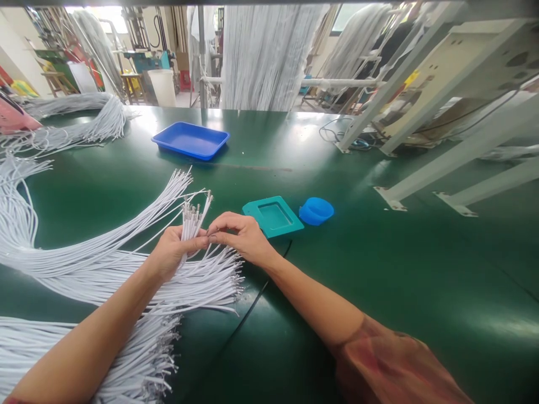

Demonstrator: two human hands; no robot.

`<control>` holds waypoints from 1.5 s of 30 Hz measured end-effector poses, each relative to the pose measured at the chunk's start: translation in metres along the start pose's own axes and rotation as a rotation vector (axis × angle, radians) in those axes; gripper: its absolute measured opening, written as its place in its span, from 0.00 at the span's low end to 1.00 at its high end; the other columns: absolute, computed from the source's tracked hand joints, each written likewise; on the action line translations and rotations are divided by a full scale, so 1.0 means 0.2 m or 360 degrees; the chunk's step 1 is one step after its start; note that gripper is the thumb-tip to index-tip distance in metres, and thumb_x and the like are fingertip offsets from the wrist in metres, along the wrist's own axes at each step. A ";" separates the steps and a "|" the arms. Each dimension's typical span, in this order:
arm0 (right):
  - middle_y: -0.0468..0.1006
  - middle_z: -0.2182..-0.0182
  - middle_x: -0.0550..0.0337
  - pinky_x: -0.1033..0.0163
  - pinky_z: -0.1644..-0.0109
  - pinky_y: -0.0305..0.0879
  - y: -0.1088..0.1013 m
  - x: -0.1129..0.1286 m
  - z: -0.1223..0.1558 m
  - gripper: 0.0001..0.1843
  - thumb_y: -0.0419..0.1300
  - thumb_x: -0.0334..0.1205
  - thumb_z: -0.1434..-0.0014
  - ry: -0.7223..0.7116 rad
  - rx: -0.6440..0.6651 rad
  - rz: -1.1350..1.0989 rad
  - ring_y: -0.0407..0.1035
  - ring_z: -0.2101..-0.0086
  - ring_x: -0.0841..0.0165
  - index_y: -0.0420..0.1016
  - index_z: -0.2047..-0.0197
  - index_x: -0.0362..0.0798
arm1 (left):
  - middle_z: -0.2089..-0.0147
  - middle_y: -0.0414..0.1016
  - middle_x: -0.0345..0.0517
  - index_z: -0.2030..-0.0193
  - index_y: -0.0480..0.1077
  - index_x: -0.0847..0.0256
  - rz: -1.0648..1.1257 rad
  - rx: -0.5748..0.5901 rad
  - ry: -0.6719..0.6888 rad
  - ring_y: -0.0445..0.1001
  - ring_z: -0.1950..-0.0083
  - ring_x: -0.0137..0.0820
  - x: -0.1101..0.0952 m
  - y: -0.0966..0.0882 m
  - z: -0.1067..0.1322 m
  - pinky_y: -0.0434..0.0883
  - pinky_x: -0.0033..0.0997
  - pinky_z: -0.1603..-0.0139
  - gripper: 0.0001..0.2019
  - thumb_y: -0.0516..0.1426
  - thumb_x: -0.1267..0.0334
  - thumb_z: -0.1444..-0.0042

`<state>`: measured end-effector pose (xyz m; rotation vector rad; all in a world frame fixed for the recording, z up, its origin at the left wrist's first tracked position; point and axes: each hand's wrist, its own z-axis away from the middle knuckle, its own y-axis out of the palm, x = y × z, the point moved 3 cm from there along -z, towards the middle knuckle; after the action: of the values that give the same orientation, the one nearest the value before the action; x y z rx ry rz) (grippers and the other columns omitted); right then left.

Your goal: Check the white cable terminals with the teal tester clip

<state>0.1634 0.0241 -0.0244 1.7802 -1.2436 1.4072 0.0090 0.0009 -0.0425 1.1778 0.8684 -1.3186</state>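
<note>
Green table (379, 269) before us, our left hand (170, 253) clenches a bunch of wires (190, 217) upright while our right hand (241, 237) pinches them (thin, limp, light), best gripped just below the ends

On the green table (379, 280), the left hand (172, 252) grips a bunch of white cables (191, 221) upright, the right hand (240, 235) pinching its side, above loose cables (202, 283), with a teal tray (273, 216), blue cup (316, 211) and blue tray (190, 140) beyond
</note>
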 end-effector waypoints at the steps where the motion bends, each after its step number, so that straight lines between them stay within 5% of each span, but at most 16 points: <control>1: 0.75 0.73 0.61 0.64 0.62 0.63 0.01 -0.02 0.00 0.04 0.64 0.38 0.53 0.0061 -0.0042 -0.0108 0.67 0.69 0.71 0.77 0.72 0.48 | 0.80 0.67 0.40 0.74 0.73 0.65 -0.0006 0.0006 -0.0005 0.58 0.78 0.23 0.00 0.00 0.00 0.51 0.26 0.77 0.08 0.65 0.65 0.61; 8: 0.75 0.80 0.63 0.66 0.69 0.63 0.06 -0.11 0.02 0.10 0.70 0.39 0.66 0.0538 -0.0410 -0.0731 0.65 0.77 0.74 0.77 0.78 0.45 | 0.77 0.68 0.40 0.71 0.74 0.65 -0.0004 0.0062 0.0019 0.57 0.77 0.22 0.01 0.00 -0.01 0.52 0.25 0.77 0.08 0.63 0.64 0.58; 14: 0.76 0.78 0.61 0.67 0.70 0.60 0.08 -0.10 0.01 0.10 0.65 0.41 0.58 0.0499 -0.0337 -0.0783 0.63 0.77 0.76 0.78 0.72 0.45 | 0.77 0.66 0.39 0.73 0.72 0.65 0.0026 -0.0001 0.0104 0.56 0.78 0.21 0.01 0.00 -0.01 0.52 0.25 0.78 0.07 0.63 0.63 0.57; 18: 0.76 0.77 0.60 0.66 0.70 0.61 0.07 -0.10 0.03 0.10 0.63 0.42 0.54 0.0392 -0.0443 -0.0433 0.64 0.76 0.73 0.77 0.71 0.44 | 0.77 0.67 0.40 0.72 0.72 0.65 0.0003 -0.0067 0.0141 0.56 0.78 0.21 0.01 0.01 0.00 0.52 0.25 0.78 0.08 0.62 0.63 0.56; 22: 0.74 0.76 0.58 0.63 0.67 0.62 0.05 -0.09 0.06 0.07 0.58 0.38 0.49 0.0036 -0.0593 0.0491 0.65 0.72 0.69 0.74 0.75 0.45 | 0.78 0.68 0.41 0.72 0.72 0.65 -0.0040 -0.0105 0.0141 0.56 0.79 0.21 0.02 0.02 0.00 0.51 0.25 0.79 0.08 0.63 0.62 0.57; 25: 0.72 0.75 0.55 0.58 0.59 0.61 0.07 -0.07 0.06 0.12 0.53 0.37 0.44 -0.0463 -0.0368 0.1167 0.64 0.68 0.66 0.71 0.77 0.47 | 0.78 0.68 0.41 0.72 0.72 0.66 -0.0023 -0.0105 0.0119 0.57 0.79 0.22 0.02 0.02 0.00 0.52 0.25 0.79 0.08 0.63 0.63 0.58; 27: 0.73 0.73 0.54 0.58 0.56 0.60 0.06 -0.05 0.05 0.12 0.51 0.36 0.42 -0.0614 -0.0168 0.1264 0.64 0.66 0.66 0.71 0.74 0.47 | 0.78 0.68 0.41 0.73 0.72 0.66 -0.0002 -0.0093 0.0102 0.57 0.80 0.21 0.03 0.01 -0.01 0.53 0.25 0.80 0.08 0.63 0.63 0.58; 33: 0.76 0.72 0.58 0.65 0.66 0.61 -0.02 -0.01 0.00 0.11 0.55 0.41 0.44 -0.0018 -0.0181 0.0697 0.67 0.70 0.70 0.75 0.70 0.46 | 0.75 0.70 0.43 0.71 0.72 0.66 0.0017 -0.0058 0.0122 0.58 0.78 0.21 0.02 0.01 -0.01 0.54 0.25 0.78 0.07 0.62 0.64 0.56; 36: 0.76 0.74 0.60 0.67 0.68 0.61 0.00 -0.03 0.01 0.07 0.56 0.37 0.47 0.0061 -0.0211 0.0598 0.67 0.72 0.71 0.76 0.71 0.46 | 0.75 0.70 0.44 0.72 0.72 0.67 -0.0035 -0.0013 0.0121 0.59 0.78 0.22 0.02 0.02 -0.01 0.55 0.26 0.78 0.07 0.62 0.64 0.56; 41: 0.75 0.72 0.56 0.62 0.60 0.59 0.02 -0.03 0.02 0.09 0.54 0.33 0.45 -0.0411 -0.0263 0.1315 0.64 0.65 0.67 0.73 0.73 0.46 | 0.76 0.68 0.42 0.64 0.72 0.66 0.0026 0.0005 0.0028 0.57 0.80 0.21 0.03 0.03 -0.04 0.54 0.24 0.80 0.11 0.61 0.65 0.56; 45: 0.75 0.63 0.51 0.57 0.52 0.53 -0.05 -0.04 0.00 0.10 0.57 0.34 0.45 -0.0329 0.0057 0.1856 0.63 0.60 0.62 0.70 0.59 0.43 | 0.75 0.69 0.42 0.57 0.71 0.68 0.0107 -0.0015 -0.0102 0.57 0.81 0.20 0.06 0.02 -0.09 0.52 0.22 0.82 0.17 0.61 0.68 0.57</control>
<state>0.1716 0.0313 -0.0301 1.1914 -2.6005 1.7933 0.0170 0.0141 -0.0571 1.1419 0.7817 -1.2895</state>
